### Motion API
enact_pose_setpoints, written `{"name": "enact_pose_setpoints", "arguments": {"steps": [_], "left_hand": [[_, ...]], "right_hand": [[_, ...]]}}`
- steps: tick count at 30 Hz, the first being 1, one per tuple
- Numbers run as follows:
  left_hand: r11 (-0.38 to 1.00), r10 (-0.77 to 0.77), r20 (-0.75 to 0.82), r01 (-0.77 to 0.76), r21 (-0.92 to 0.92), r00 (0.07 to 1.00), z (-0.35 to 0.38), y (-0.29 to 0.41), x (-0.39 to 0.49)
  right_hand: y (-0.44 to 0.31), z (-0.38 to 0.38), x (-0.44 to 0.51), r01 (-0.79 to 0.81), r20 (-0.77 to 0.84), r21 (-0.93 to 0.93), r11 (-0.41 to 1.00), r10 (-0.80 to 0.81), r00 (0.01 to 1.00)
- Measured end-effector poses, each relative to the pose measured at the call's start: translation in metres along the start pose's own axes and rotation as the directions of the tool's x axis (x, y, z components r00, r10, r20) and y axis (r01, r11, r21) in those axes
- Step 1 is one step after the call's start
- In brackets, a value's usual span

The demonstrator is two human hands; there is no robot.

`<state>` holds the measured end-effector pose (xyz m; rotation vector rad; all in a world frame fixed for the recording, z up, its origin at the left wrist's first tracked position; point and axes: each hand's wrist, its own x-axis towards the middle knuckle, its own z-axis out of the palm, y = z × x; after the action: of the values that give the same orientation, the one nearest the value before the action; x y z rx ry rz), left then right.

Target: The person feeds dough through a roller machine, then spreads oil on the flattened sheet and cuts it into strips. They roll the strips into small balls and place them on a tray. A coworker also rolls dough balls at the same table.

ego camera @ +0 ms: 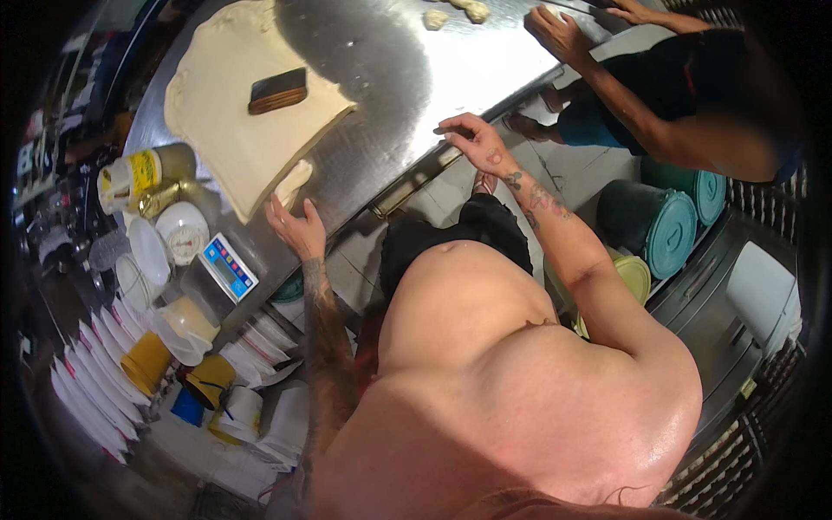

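Note:
A large flat sheet of dough (227, 123) lies on the stainless steel table (377, 71), with a dough scraper (278, 91) resting on top of it. My left hand (298, 227) is at the sheet's near corner, its fingers around the lower end of a small strip of dough (294, 184). Past the table's front edge, my right hand (476, 142) hangs in the air with thumb and fingers apart and nothing seen between them. Small dough pieces (435, 19) lie at the far side of the table.
A digital scale (227, 268), a dial scale (183, 235) and a plastic tub (127, 182) stand left. Below are white bags (97, 383) and a yellow bucket (146, 364). Another person's hand (562, 36) is on the table at right, near lidded bins (673, 227).

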<state>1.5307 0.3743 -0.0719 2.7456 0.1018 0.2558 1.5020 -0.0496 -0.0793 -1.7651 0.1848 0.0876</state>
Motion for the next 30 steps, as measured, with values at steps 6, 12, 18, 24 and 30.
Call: {"name": "enact_pose_setpoints", "arguments": {"steps": [6,12,18,24,30], "left_hand": [[0.997,-0.048,-0.090,0.053,0.056,0.995,0.017,0.021,0.000],[0.994,-0.104,-0.007,0.104,-0.017,0.995,0.010,0.009,0.030],[0.870,0.275,0.248,-0.131,-0.475,0.929,0.017,0.093,-0.008],[0.877,0.339,0.326,-0.172,-0.448,0.883,0.018,0.091,-0.023],[0.740,0.530,0.155,-0.366,-0.564,0.834,0.016,0.129,-0.006]], "right_hand": [[0.059,-0.020,-0.056,-0.219,-0.037,0.007,0.976,0.219,0.975],[0.035,-0.036,-0.078,-0.176,0.086,-0.148,0.973,0.190,0.978],[-0.058,0.061,-0.028,0.489,0.164,-0.492,0.720,-0.475,0.864],[-0.076,0.113,0.003,0.524,0.408,-0.554,0.647,-0.338,0.848],[-0.065,0.159,-0.035,0.170,0.212,-0.758,0.629,-0.008,0.977]]}}
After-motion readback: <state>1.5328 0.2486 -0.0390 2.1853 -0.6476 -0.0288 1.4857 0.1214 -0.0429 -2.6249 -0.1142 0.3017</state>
